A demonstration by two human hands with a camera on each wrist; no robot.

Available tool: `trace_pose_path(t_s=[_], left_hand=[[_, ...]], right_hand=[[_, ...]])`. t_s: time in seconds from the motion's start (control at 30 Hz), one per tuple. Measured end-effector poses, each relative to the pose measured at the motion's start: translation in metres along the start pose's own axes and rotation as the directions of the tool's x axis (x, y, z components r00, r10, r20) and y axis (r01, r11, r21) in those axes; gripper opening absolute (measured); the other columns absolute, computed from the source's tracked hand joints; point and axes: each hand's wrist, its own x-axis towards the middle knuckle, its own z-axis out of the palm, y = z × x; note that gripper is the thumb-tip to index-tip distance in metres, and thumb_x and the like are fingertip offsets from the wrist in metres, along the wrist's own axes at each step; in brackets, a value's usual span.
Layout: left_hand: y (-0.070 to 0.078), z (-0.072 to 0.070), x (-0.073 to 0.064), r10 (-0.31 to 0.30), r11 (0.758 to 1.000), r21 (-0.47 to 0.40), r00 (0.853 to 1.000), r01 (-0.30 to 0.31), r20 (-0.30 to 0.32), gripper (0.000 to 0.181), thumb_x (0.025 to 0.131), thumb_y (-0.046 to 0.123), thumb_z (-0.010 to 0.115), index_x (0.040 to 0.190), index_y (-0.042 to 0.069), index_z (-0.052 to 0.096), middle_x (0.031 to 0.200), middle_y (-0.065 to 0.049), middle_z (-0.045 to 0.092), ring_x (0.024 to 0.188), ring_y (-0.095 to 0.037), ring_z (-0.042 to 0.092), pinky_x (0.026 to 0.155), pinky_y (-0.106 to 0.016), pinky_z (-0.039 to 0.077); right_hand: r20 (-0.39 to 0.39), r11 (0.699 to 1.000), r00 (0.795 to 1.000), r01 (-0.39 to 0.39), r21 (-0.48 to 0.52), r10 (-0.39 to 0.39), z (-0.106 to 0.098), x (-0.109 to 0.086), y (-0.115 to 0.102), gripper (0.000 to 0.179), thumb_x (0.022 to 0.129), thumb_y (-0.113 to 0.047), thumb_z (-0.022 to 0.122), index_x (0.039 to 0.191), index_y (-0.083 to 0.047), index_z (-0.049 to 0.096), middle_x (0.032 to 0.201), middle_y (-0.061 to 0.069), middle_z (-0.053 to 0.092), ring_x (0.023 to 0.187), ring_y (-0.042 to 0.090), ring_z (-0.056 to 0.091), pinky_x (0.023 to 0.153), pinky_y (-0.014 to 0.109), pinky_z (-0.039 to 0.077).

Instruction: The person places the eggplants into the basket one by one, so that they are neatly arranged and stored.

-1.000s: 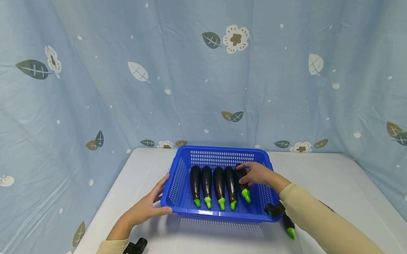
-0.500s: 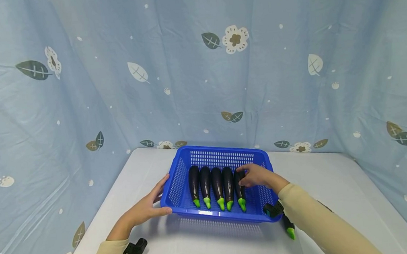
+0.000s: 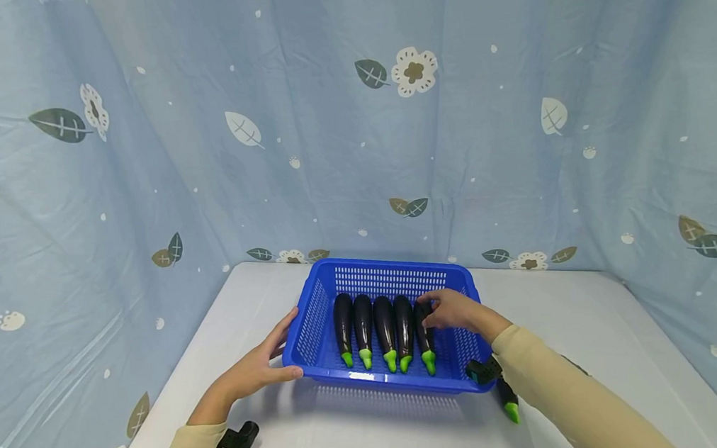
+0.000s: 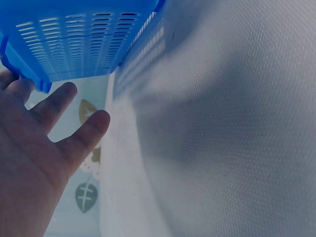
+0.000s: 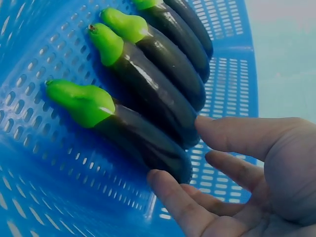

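Several dark eggplants with bright green stems lie side by side in a blue slotted basket (image 3: 385, 382). Over its right part reaches my right hand (image 3: 455, 309), beside the rightmost eggplant (image 3: 426, 342). In the right wrist view that eggplant (image 5: 138, 136) lies between my thumb and fingers; an index fingertip touches or nearly touches its rounded end. The thumb tip is against or close to the neighbouring eggplant (image 5: 158, 94). My left hand (image 3: 249, 369) rests at the basket's left rim, thumb at the front corner. From below, its fingers (image 4: 81, 138) are straight and spread.
Another eggplant (image 3: 508, 401) lies on the white table (image 3: 352, 445) outside the basket, partly hidden by the right sleeve (image 3: 565, 391). A dark edge shows behind that sleeve, too little to identify. A blue patterned curtain (image 3: 326, 148) hangs behind and at the sides.
The rightmost eggplant has turned straighter and closed up to the row. The row shifted slightly left, then slightly back right. My left hand and the basket have stayed put.
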Motion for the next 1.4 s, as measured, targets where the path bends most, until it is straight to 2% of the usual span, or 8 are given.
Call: trace_pose_path(t_s=[0.2, 0.4, 0.7, 0.87, 1.03, 1.27, 1.4], left_hand=[[0.000, 0.000, 0.001, 0.005, 1.000, 0.000, 1.000, -0.005, -0.001, 0.109, 0.087, 0.036, 0.080, 0.165, 0.024, 0.006, 0.167, -0.025, 0.013, 0.143, -0.057, 0.029, 0.108, -0.071, 0.034], [0.000, 0.000, 0.001, 0.006, 1.000, 0.006, 1.000, -0.006, -0.002, 0.109, 0.087, 0.037, 0.080, 0.165, 0.024, 0.006, 0.167, -0.025, 0.012, 0.143, -0.057, 0.029, 0.108, -0.072, 0.034], [-0.003, 0.000, 0.000, 0.000, 1.000, 0.006, 1.000, 0.000, -0.002, 0.108, 0.087, 0.036, 0.080, 0.165, 0.026, 0.006, 0.166, -0.026, 0.015, 0.142, -0.058, 0.030, 0.107, -0.072, 0.035], [-0.002, 0.000, 0.000, 0.006, 1.000, 0.009, 1.000, -0.006, -0.003, 0.108, 0.087, 0.036, 0.079, 0.165, 0.024, 0.006, 0.166, -0.025, 0.014, 0.142, -0.057, 0.030, 0.107, -0.072, 0.035], [-0.001, 0.001, 0.000, 0.000, 1.000, 0.007, 1.000, 0.000, -0.001, 0.108, 0.087, 0.037, 0.079, 0.165, 0.025, 0.006, 0.166, -0.026, 0.015, 0.142, -0.057, 0.030, 0.107, -0.072, 0.035], [-0.002, 0.000, 0.000, -0.002, 1.000, 0.013, 1.000, 0.002, -0.005, 0.108, 0.087, 0.037, 0.080, 0.165, 0.027, 0.006, 0.166, -0.025, 0.014, 0.143, -0.057, 0.029, 0.107, -0.072, 0.034], [-0.002, -0.001, 0.000, -0.003, 1.000, 0.010, 1.000, 0.003, -0.004, 0.108, 0.087, 0.037, 0.080, 0.165, 0.028, 0.006, 0.167, -0.025, 0.013, 0.143, -0.057, 0.028, 0.107, -0.073, 0.034]], right_hand=[[-0.025, 1.000, 0.999, 0.025, 0.007, -0.024, -0.003, -0.005, -0.002, 0.054, 0.089, -0.002, 0.073, 0.140, 0.004, 0.056, 0.136, 0.036, 0.053, 0.098, 0.030, 0.071, 0.086, 0.043, 0.060], [-0.054, 0.997, 0.997, 0.056, 0.051, -0.054, -0.008, -0.009, -0.001, 0.049, 0.092, -0.002, 0.071, 0.139, 0.003, 0.058, 0.135, 0.032, 0.056, 0.103, 0.030, 0.070, 0.086, 0.040, 0.060], [-0.116, 0.979, 0.985, 0.142, 0.145, -0.125, -0.015, -0.012, 0.005, 0.045, 0.098, -0.005, 0.066, 0.141, 0.003, 0.056, 0.136, 0.032, 0.056, 0.108, 0.036, 0.069, 0.091, 0.046, 0.058], [-0.175, 0.964, 0.972, 0.189, 0.186, -0.157, -0.018, -0.013, 0.009, 0.041, 0.098, -0.005, 0.066, 0.138, 0.005, 0.058, 0.128, 0.031, 0.060, 0.102, 0.038, 0.070, 0.084, 0.040, 0.061], [-0.206, 0.963, 0.963, 0.208, 0.169, -0.172, -0.023, -0.017, 0.011, 0.039, 0.100, -0.011, 0.065, 0.137, 0.002, 0.060, 0.121, 0.023, 0.066, 0.089, 0.024, 0.072, 0.078, 0.035, 0.062], [-0.248, 0.952, 0.949, 0.243, 0.186, -0.193, -0.031, -0.021, 0.017, 0.039, 0.101, -0.009, 0.064, 0.137, 0.004, 0.059, 0.121, 0.026, 0.065, 0.082, 0.022, 0.071, 0.081, 0.048, 0.061], [-0.265, 0.956, 0.947, 0.236, 0.176, -0.185, -0.034, -0.025, 0.021, 0.040, 0.101, -0.013, 0.064, 0.138, 0.002, 0.058, 0.123, 0.025, 0.064, 0.084, 0.024, 0.071, 0.082, 0.049, 0.061]])
